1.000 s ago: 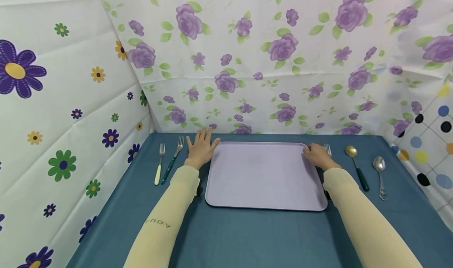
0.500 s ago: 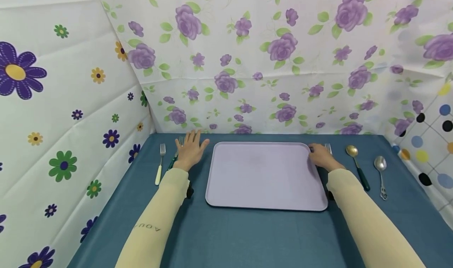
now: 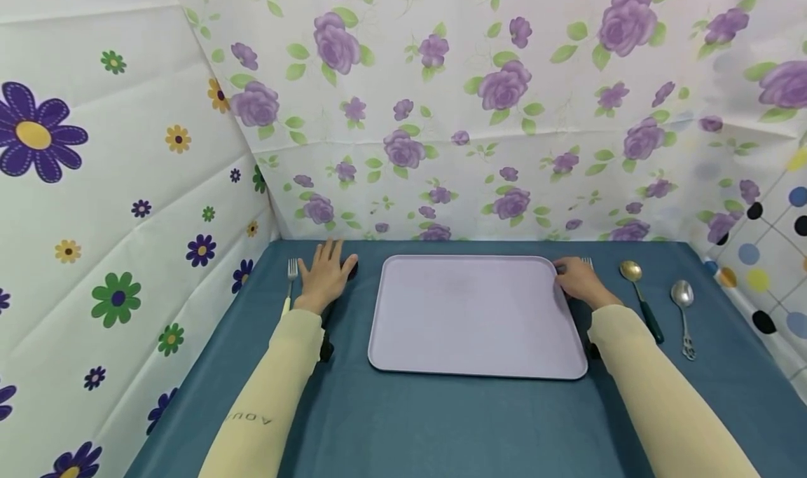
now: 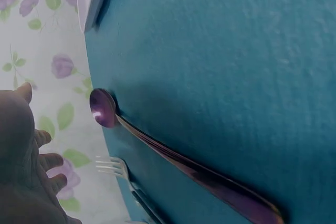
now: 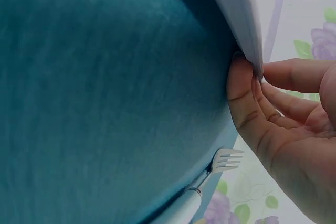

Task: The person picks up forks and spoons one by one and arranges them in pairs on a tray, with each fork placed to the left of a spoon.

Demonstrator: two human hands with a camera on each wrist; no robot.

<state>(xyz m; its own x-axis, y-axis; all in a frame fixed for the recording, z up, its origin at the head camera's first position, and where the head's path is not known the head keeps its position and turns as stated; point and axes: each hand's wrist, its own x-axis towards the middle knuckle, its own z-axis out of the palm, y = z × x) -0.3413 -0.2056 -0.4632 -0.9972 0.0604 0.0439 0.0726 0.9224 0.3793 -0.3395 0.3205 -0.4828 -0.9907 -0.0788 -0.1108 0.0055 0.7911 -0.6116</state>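
A lilac rectangular tray (image 3: 477, 317) lies flat at the back of the table. My right hand (image 3: 581, 282) pinches its far right corner; in the right wrist view, thumb and fingers (image 5: 244, 90) close round the tray edge (image 5: 239, 19). My left hand (image 3: 325, 275) is apart from the tray, fingers spread and straight, above the cutlery on the left. Beside it lies a dark, purple-tinted spoon (image 4: 103, 107), its bowl (image 3: 352, 271) showing by the thumb. A green-handled fork (image 4: 119, 167) is mostly hidden under this hand in the head view.
Left of the hand lies a white-handled fork (image 3: 292, 271). On the right are another white-handled fork (image 5: 227, 160), partly hidden by the right hand, a gold spoon with a green handle (image 3: 642, 299) and a silver spoon (image 3: 683, 317). Flowered cloth walls (image 3: 460, 176) border the blue tablecloth (image 3: 435, 429).
My left hand has moved left, from the tray's left edge to over the green-handled fork. The dark spoon now shows beside it. The right hand stays at the tray corner.
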